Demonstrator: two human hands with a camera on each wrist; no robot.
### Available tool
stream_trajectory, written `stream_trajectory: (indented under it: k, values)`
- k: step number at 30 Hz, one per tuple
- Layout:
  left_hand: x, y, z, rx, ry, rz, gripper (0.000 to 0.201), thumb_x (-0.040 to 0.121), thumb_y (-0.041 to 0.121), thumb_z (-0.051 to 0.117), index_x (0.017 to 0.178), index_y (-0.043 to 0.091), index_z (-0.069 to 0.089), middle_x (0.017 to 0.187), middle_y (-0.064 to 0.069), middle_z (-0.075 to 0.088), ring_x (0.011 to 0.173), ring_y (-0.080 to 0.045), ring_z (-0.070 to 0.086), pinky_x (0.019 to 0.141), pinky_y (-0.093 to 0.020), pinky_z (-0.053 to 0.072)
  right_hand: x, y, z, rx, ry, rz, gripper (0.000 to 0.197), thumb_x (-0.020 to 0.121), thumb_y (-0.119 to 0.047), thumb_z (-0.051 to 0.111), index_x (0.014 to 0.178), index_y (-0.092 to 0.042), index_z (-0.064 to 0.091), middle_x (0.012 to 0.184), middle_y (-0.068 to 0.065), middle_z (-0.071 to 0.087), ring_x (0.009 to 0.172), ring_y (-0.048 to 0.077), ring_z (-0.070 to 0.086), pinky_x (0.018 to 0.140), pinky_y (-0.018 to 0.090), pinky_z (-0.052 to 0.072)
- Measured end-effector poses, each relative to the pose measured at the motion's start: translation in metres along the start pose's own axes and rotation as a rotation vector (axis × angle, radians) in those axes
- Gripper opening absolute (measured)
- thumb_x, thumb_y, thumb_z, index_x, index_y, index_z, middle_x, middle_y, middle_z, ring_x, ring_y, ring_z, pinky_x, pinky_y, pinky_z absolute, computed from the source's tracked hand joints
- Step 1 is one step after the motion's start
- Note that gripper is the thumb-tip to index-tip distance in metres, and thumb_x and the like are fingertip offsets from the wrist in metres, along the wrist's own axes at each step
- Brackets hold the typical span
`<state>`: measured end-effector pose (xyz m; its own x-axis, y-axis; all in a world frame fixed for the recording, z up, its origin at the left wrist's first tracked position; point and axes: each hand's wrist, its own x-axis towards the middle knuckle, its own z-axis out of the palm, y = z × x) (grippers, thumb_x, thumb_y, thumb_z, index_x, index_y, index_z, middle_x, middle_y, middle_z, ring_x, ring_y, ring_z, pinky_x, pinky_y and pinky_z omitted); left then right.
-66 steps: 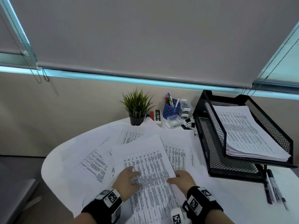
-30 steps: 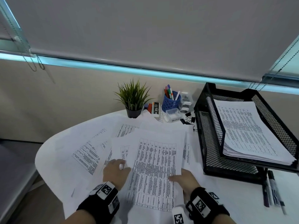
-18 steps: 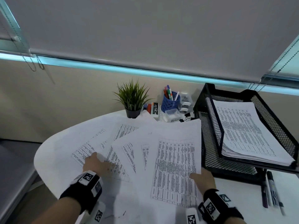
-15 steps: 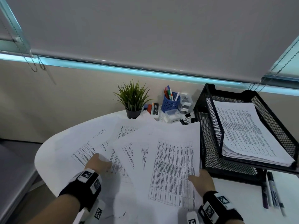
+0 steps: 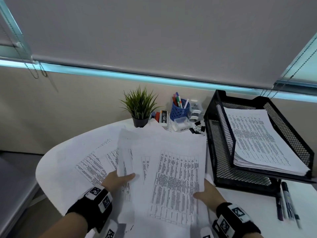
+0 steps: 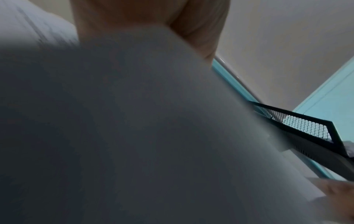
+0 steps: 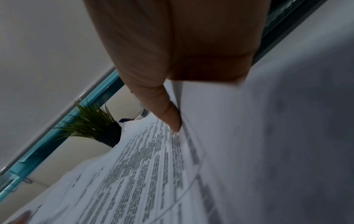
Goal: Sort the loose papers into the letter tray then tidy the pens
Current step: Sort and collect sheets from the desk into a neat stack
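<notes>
Showing loose papers (image 5: pixel 171 169) fanned across the lower centre of the frame, on a white table (image 5: pixel 56 169). Left hand (image 5: pixel 116 181) pinches the sheets' left side, thumb on top; right hand (image 5: pixel 207 191) grips their right edge. Tray (image 5: pixel 221 152), holding a stack, stands at right; pens (image 5: pixel 286 203) lie at lower right.

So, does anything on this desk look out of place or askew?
Yes. The loose papers lie fanned at mixed angles across the table, several gathered between the left hand and right hand. Markers lie loose beside the letter tray, not in the blue pen cup.
</notes>
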<state>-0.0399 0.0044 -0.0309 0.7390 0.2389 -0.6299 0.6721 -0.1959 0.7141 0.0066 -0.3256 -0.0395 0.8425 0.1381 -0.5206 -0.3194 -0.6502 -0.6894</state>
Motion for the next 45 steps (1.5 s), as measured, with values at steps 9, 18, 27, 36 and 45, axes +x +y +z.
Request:
stream_trajectory:
  k: [9,18,27,36,45]
  values:
    - [-0.014,0.003,0.022,0.015,-0.102,-0.042,0.020,0.070,0.003,0.078,0.083,0.002,0.063,0.085,-0.014,0.068,0.081,-0.028,0.064,0.077,-0.037,0.054,-0.010,-0.016,0.021,0.049,-0.133,-0.096,0.044,0.086,-0.021,0.066,0.127,-0.020,0.049,0.122,-0.008,0.059,0.112,0.009,0.057,0.096,0.022,0.043]
    - [-0.026,0.002,0.030,-0.006,-0.116,0.076,0.019,0.075,0.007,0.073,0.086,0.008,0.058,0.090,-0.006,0.066,0.090,-0.026,0.062,0.079,-0.034,0.054,-0.006,-0.015,0.009,0.567,-0.117,0.069,0.034,0.079,0.009,0.065,0.109,-0.006,0.065,0.108,0.012,0.071,0.102,0.032,0.066,0.098,0.053,0.046]
    - [-0.001,0.009,0.000,0.018,0.510,-0.093,0.092,0.073,0.027,0.077,0.143,0.000,0.024,0.143,-0.023,0.036,0.129,-0.038,0.038,0.104,-0.049,0.038,0.000,-0.005,0.002,0.512,0.150,0.089,0.032,0.080,0.009,0.063,0.106,-0.010,0.058,0.096,0.006,0.065,0.096,0.028,0.059,0.091,0.037,0.041]
    - [0.009,0.014,0.001,-0.246,0.393,-0.143,0.071,0.089,0.017,0.061,0.143,-0.006,0.022,0.149,-0.022,0.028,0.136,-0.035,0.030,0.109,-0.042,0.028,0.007,0.001,0.005,0.472,0.145,0.134,0.031,0.080,0.011,0.062,0.108,-0.001,0.061,0.090,0.006,0.066,0.084,0.023,0.060,0.068,0.028,0.044]
    - [-0.001,0.009,0.001,-0.096,0.299,-0.034,0.030,0.090,0.009,0.057,0.109,-0.012,0.051,0.096,-0.023,0.060,0.084,-0.030,0.058,0.084,-0.043,0.050,0.013,0.001,-0.013,0.436,0.125,0.169,0.044,0.076,0.003,0.071,0.117,0.005,0.057,0.111,0.016,0.065,0.107,0.031,0.057,0.098,0.040,0.041]
